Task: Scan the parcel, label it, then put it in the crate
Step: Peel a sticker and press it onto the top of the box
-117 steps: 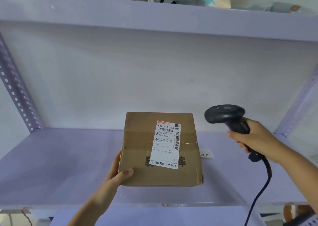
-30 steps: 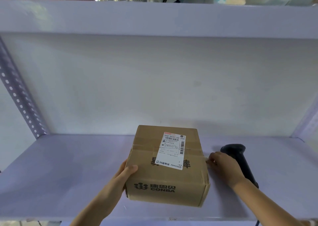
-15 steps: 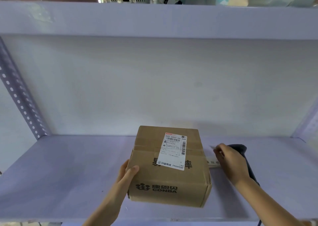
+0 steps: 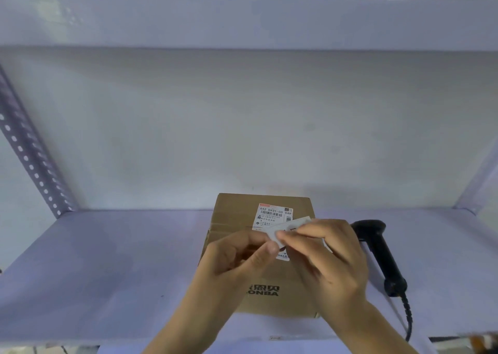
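I see my left hand (image 4: 237,256) and right hand (image 4: 327,254) pinching a small label (image 4: 289,227) above the parcel (image 4: 269,294); the scanner (image 4: 380,251) lies right of them.

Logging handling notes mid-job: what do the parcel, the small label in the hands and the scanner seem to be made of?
Parcel: brown cardboard, matte, with creased flap seams. Small label: thin white paper or sticker stock, flexing between the left hand and right hand; a backing can't be told. Scanner: black, probably moulded plastic, slight sheen.
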A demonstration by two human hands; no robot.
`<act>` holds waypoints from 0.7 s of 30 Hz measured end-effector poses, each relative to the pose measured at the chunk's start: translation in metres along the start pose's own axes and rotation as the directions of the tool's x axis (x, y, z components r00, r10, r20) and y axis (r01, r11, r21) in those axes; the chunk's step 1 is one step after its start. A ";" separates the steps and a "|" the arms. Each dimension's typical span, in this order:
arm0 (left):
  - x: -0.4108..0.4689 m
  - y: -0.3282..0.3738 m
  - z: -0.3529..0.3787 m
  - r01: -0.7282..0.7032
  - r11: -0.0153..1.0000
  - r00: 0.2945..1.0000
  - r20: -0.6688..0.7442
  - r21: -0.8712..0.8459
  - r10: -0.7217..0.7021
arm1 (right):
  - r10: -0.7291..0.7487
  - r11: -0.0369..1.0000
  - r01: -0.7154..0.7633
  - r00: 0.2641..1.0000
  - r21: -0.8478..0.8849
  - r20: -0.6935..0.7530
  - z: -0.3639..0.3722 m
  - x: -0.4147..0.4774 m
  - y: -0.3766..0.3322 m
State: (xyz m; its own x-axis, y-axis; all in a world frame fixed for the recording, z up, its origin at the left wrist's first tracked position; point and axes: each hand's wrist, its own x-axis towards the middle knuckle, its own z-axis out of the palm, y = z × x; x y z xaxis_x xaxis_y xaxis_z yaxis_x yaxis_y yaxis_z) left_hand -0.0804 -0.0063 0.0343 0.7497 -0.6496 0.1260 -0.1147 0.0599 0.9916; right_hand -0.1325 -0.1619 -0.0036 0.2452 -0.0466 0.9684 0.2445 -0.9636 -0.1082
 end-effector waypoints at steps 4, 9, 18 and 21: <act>-0.001 -0.003 -0.001 0.053 0.987 0.998 -0.015 -0.151 -0.056 | -0.028 0.999 0.028 1.000 0.016 -0.007 -0.001 0.000 -0.002; -0.005 -0.006 -0.003 0.063 0.985 0.998 -0.009 -0.160 -0.065 | -0.057 0.998 0.057 0.998 0.016 0.007 -0.001 0.000 -0.006; -0.008 -0.006 -0.004 0.054 0.982 0.998 -0.003 -0.183 -0.056 | -0.079 0.997 0.079 0.997 -0.005 0.005 -0.003 0.000 -0.009; -0.008 -0.006 -0.003 0.039 0.981 0.999 0.002 -0.189 -0.040 | -0.077 0.997 0.077 0.997 -0.014 -0.004 -0.003 -0.001 -0.009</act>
State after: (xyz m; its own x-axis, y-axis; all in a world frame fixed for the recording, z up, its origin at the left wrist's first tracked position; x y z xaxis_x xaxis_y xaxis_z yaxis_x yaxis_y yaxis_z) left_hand -0.0837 0.0009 0.0273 0.7526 -0.6528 0.0864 0.0399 0.1762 0.9835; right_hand -0.1380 -0.1539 -0.0033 0.2214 0.0267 0.9748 0.2497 -0.9678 -0.0302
